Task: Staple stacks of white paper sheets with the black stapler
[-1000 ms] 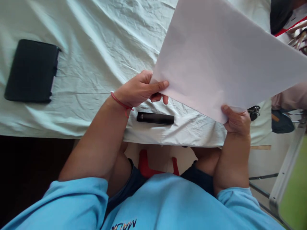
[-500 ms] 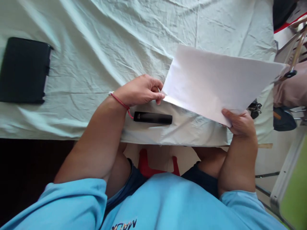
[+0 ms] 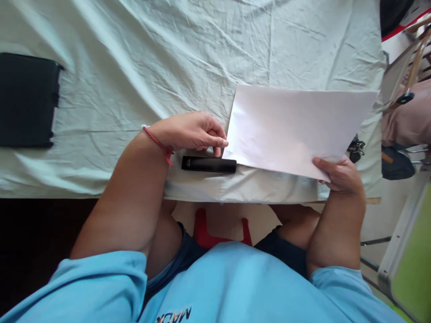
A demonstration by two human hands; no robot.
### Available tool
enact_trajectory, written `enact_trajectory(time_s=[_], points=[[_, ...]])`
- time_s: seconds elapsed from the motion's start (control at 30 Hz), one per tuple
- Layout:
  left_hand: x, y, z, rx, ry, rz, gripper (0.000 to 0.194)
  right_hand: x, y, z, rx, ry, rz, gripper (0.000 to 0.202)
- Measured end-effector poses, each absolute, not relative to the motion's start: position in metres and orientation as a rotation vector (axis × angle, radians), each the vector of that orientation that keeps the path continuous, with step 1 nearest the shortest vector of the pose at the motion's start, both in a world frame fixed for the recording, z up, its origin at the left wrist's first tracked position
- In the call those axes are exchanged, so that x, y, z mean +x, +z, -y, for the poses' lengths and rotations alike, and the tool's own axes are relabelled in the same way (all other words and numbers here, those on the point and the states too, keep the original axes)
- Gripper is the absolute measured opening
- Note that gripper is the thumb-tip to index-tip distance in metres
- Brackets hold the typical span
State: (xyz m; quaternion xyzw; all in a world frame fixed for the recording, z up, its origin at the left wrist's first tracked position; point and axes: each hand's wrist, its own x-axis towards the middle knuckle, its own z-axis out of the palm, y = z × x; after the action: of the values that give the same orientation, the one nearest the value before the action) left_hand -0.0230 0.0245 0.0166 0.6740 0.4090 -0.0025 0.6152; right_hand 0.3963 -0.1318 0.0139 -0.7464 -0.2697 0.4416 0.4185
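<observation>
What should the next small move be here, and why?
Probably have the right hand lower its corner of the white paper onto the tablecloth: it pinches that near corner, thumb on top, while the left hand is at the opposite edge, its hold unclear.

Left hand [image 3: 193, 131] palm-down with bent fingers [image 3: 219, 130] — right hand [image 3: 344, 176] pinched, thumb [image 3: 322, 163] on top

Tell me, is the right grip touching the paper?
Touching. The head view shows the right grip holding the paper by its near right corner, the thumb lying on top.
</observation>
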Motion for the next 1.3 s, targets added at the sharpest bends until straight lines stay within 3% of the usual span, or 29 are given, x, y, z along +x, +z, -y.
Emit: enact_trajectory(time_s=[0.53, 0.7, 0.93, 1.3], points=[[-0.014, 0.025, -0.022, 1.816, -0.164, -0.906, 0.039, 0.406, 0.022, 0.14, -1.969, 1.033, 0.699, 0.051], [-0.018, 0.027, -0.022, 1.749, -0.141, -0.839, 0.035, 0.41, 0.02, 0.144, -1.966, 1.007, 0.688, 0.053], [-0.021, 0.028, -0.025, 1.698, -0.112, -0.691, 0.044, 0.415, 0.013, 0.146, -1.952, 0.989, 0.684, 0.052], [-0.017, 0.026, -0.022, 1.717, -0.175, -0.775, 0.044, 0.413, 0.015, 0.145, -1.924, 1.014, 0.67, 0.054]])
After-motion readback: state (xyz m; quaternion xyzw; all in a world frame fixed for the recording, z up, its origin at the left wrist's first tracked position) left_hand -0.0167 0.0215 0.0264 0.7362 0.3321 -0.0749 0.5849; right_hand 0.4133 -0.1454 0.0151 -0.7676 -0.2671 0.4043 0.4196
